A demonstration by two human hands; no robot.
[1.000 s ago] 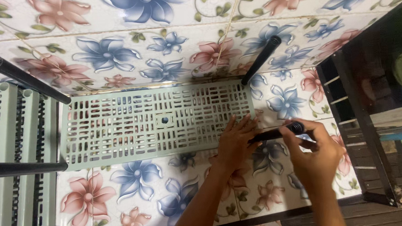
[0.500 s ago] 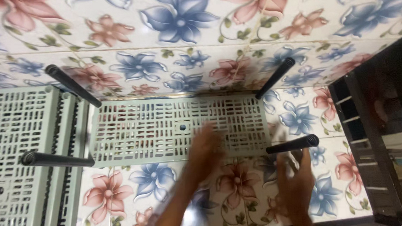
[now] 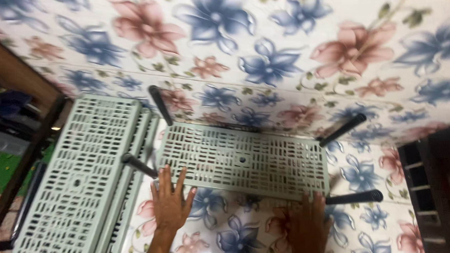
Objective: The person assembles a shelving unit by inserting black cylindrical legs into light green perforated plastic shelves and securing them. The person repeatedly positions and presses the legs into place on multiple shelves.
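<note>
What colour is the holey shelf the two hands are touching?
The slotted shelf panel is pale green, with black poles at its corners; the head view shows it.

The pale green plastic shelf panel (image 3: 242, 161) lies flat on the flowered tile floor, just beyond both hands. It is long and rectangular, full of narrow slots, with a small round hole in the middle. A black tube leg stands at each of its four corners. The near-left leg (image 3: 139, 165) is just left of the left hand's fingertips; the near-right leg (image 3: 354, 198) is just right of the right hand.
</note>
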